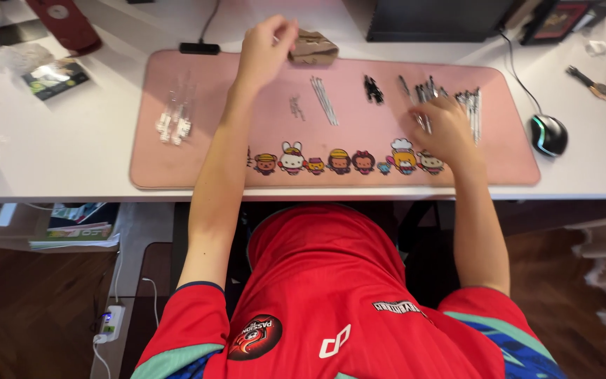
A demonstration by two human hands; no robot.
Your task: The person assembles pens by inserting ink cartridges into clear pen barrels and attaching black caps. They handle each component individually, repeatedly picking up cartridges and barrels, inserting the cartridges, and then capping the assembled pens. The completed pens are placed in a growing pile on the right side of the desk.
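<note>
Pink mat (177,151) | left hand (264,49) at brown pouch (313,48) | right hand (440,130) perhaps on pens (471,105)

On our desk mat (177,158), the pen parts (325,100) lie centre; the mouse (548,135) sits off it at three o'clock.

shirt (331,281): red, short-sleeved jersey, loose fit
sleeve cuffs: dark navy trim at the left one (201,286)
shoulders: teal and blue panels low on both sides, blue stronger on the right (513,344)
badge (255,337): round, black and red, left chest
logo (334,342): small white mark, centre chest
patch (398,307): white lettered strip, right chest
arms: bare from sleeves down, no watch or rings seen
</note>
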